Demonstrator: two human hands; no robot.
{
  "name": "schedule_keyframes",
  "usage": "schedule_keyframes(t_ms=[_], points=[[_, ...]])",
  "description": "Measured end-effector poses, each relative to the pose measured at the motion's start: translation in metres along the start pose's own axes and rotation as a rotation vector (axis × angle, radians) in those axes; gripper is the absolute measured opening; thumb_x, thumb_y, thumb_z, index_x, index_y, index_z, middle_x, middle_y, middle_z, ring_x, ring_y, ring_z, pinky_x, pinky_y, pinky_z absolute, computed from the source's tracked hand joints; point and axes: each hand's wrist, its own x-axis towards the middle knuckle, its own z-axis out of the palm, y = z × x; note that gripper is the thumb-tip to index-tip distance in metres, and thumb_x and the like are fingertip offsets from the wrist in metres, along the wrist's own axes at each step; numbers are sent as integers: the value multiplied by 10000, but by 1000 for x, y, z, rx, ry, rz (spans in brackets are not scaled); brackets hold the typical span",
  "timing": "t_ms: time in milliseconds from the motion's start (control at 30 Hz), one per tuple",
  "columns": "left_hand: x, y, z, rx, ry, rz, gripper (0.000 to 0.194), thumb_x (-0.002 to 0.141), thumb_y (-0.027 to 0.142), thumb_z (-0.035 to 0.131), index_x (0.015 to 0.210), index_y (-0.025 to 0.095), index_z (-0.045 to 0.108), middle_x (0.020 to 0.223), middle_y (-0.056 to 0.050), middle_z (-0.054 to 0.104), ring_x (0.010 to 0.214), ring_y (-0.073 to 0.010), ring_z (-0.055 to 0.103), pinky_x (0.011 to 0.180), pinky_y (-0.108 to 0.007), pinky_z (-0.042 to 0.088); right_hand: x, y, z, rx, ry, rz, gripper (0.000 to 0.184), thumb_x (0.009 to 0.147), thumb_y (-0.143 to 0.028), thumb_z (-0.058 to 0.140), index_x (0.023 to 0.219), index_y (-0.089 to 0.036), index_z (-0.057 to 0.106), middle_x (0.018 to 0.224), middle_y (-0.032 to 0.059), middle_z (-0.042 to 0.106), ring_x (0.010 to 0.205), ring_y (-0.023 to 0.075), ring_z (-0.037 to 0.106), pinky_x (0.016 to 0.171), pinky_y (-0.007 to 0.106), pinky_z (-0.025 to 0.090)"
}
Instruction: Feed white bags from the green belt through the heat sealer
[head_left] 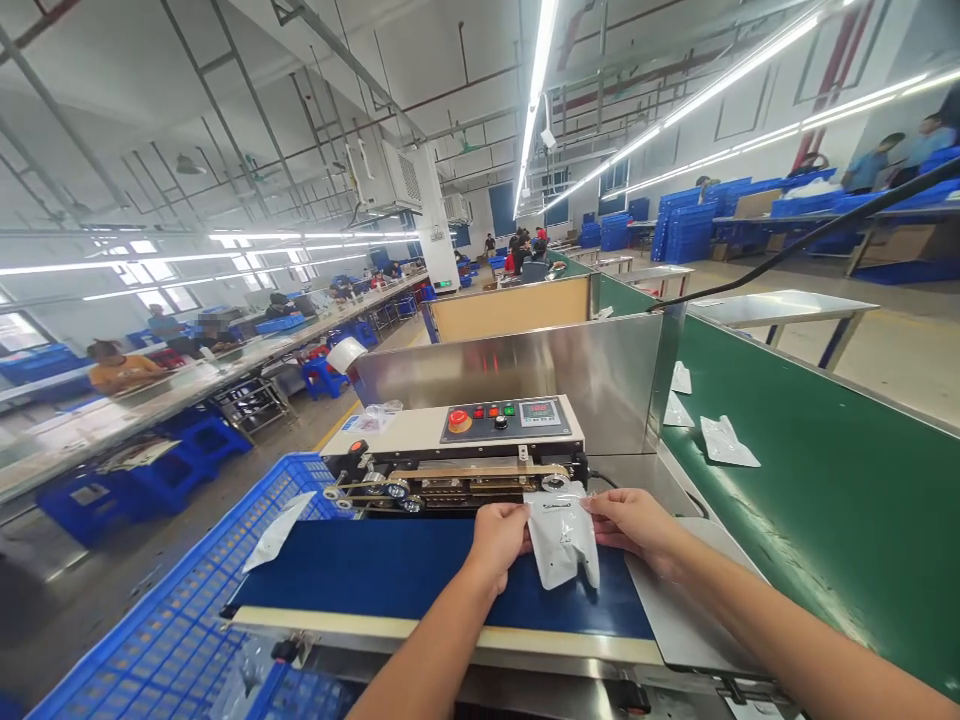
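Note:
A small white pouch [564, 537] lies on the dark blue belt [390, 570] of a band sealing machine [465, 450], its top edge at the sealer's intake. My left hand [499, 540] pinches the pouch's left top edge, fingers closed. On the other side, my right hand [634, 522] grips the pouch's right top corner. Another white pouch [276, 533] rests at the belt's left end, partly over a blue crate [187, 610].
The sealer's control panel [501, 420] has coloured buttons and a display. A green conveyor [810, 500] on the right carries several white pouches [726, 442]. A steel guard [525, 370] stands behind the sealer. Seated people work along long benches [150, 400] at left.

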Motion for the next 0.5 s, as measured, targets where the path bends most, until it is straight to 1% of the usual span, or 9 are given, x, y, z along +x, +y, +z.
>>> schedule_keyframes(t_ms=[67, 133, 200, 233, 300, 333, 400, 467, 500], points=[[-2, 3, -17, 19, 15, 49, 280, 861, 358, 896, 842, 92, 812, 764, -125, 814, 660, -185, 758, 635, -256, 609, 0, 2, 8, -35, -35, -41, 221, 833, -278, 909, 811, -144, 735, 821, 85, 777, 678, 131, 715, 616, 212, 627], [-4, 8, -34, 19, 19, 78, 297, 870, 384, 892, 869, 93, 828, 793, -131, 823, 725, -210, 788, 702, -280, 638, 0, 3, 5, -73, -59, -80, 252, 854, -358, 890, 841, -146, 755, 885, 104, 796, 718, 145, 736, 640, 225, 634], [-9, 12, -56, 8, 64, 74, 282, 851, 368, 912, 903, 103, 832, 852, -141, 837, 817, -243, 821, 812, -332, 676, 1, 2, -11, -124, -86, -82, 333, 835, -455, 900, 838, -153, 761, 899, 112, 800, 721, 153, 731, 663, 244, 635], [-13, 12, -68, 12, 120, 81, 290, 825, 359, 933, 928, 109, 830, 887, -146, 844, 855, -258, 830, 858, -365, 689, 2, 0, -25, -152, -89, -92, 375, 816, -501, 909, 821, -158, 756, 884, 108, 793, 713, 154, 720, 667, 250, 628], [-23, 11, -99, 56, 290, 139, 400, 743, 389, 985, 997, 123, 826, 961, -153, 856, 906, -293, 840, 910, -439, 706, 9, -5, -62, -205, -45, -153, 434, 800, -571, 902, 789, -168, 743, 834, 87, 768, 685, 151, 684, 665, 263, 605], [-29, 10, -116, 89, 363, 213, 504, 704, 458, 994, 1049, 131, 826, 1005, -155, 861, 938, -319, 840, 927, -480, 710, 15, -9, -85, -227, 13, -192, 444, 817, -592, 879, 788, -171, 742, 809, 77, 753, 672, 152, 667, 663, 270, 590], [-42, 4, -151, 145, 542, 335, 676, 663, 665, 943, 1123, 185, 825, 1076, -126, 868, 1003, -378, 834, 950, -568, 706, 31, -18, -135, -285, 193, -255, 430, 901, -587, 798, 823, -166, 754, 785, 73, 738, 670, 159, 649, 674, 284, 555], [-55, 0, -180, 221, 786, 386, 705, 662, 815, 856, 1085, 252, 833, 1010, -98, 873, 1008, -433, 825, 939, -635, 698, 53, -28, -187, -422, 417, -238, 395, 990, -530, 708, 912, -149, 781, 819, 94, 758, 692, 170, 660, 705, 303, 524], [-60, -2, -189, 270, 910, 436, 687, 728, 854, 781, 1112, 286, 828, 985, -94, 869, 1030, -446, 816, 932, -650, 693, 67, -33, -212, -512, 527, -208, 380, 1019, -496, 677, 969, -138, 793, 859, 112, 774, 716, 177, 675, 721, 315, 508]])
